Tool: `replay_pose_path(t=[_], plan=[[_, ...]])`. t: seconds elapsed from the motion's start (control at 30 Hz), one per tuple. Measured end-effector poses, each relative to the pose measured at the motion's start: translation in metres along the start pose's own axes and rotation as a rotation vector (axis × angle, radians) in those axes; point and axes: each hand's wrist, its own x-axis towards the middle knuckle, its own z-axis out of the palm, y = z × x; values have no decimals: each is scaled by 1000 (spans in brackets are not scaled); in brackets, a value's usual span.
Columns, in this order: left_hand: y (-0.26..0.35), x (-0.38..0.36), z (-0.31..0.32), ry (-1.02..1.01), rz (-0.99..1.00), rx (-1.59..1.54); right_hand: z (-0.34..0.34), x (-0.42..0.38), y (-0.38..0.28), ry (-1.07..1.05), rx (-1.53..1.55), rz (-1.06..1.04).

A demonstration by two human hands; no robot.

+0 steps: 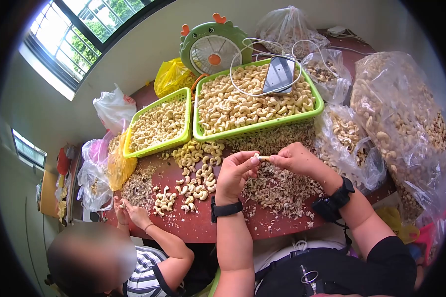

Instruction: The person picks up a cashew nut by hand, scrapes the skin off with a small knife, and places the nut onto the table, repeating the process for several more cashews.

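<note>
Over the table, my left hand [237, 172] is closed in a pinch on a small pale cashew [256, 155], mostly covered by the fingertips. My right hand [297, 159] pinches a short tan, stick-like piece [265, 158] that meets the cashew; its exact kind is too small to tell. Beneath both hands lies a heap of brown skin flakes [277, 190]. Loose peeled cashews [195, 185] are spread on the red table [183, 228] left of my left hand. Beyond my hands, a large green basket [255, 125] holds many cashews.
A smaller green basket [158, 147] of cashews stands left. Clear bags of cashews [396, 109] crowd the right side. A phone [279, 75] with a white cable rests on the large basket's nuts, before a green fan [214, 49]. Another person's hands [131, 213] work at lower left.
</note>
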Motion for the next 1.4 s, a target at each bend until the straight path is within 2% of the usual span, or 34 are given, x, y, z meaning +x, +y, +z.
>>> replay_pose_path(t=[0.13, 0.2, 0.3, 0.43, 0.77, 0.87, 0.93, 1.17, 1.27, 1.4], plan=[[1, 0, -6, -73, -81, -37, -2, 0, 1, 66, 18, 1], [0, 0, -1, -3, -45, 23, -2, -1, 1, 39, 75, 13], [-2, -1, 5, 8, 79, -15, -3, 0, 0, 5, 72, 16], [-3, 0, 3, -2, 150, -35, -3, -2, -3, -17, 46, 10], [-3, -1, 5, -5, 182, -51, 2, 0, 1, -16, 11, -32], [-2, -1, 4, 2, 143, -11, 1, 1, 3, 23, 23, -14], [1, -2, 7, 90, 35, 39, 1, 3, 6, 28, -12, -17], [5, -4, 5, 107, -75, 30, 0, 2, 0, 8, -42, 29], [5, -4, 1, 33, -105, -12, 0, 1, 2, 49, 1, 30], [0, -1, 4, 61, -41, 7, -3, 0, 0, 54, 21, 35]])
